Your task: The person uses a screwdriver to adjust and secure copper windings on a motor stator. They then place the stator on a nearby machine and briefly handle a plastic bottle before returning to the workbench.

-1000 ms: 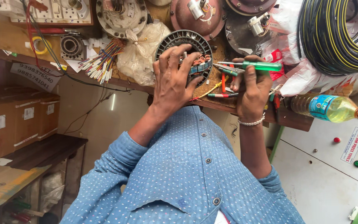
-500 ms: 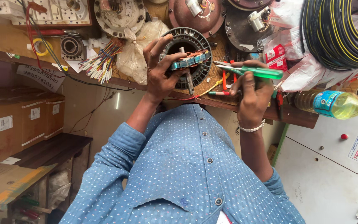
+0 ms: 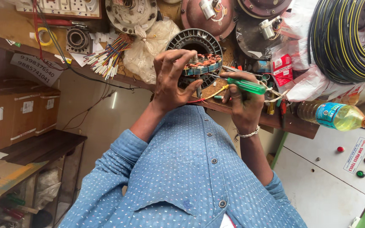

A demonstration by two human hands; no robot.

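Head view shows the left hand (image 3: 175,80) with its fingers wrapped tight around a small motor winding (image 3: 202,65). It is a round ring with copper-orange coils all around and a metal rod through its middle. The right hand (image 3: 243,103), just beside the winding, is closed around a green screwdriver (image 3: 245,85) whose thin tip points at the coils. Behind the winding, a round grey finned motor case (image 3: 194,39) lies on the tabletop (image 3: 9,25). Red and yellow wires (image 3: 210,96) hang just under the winding.
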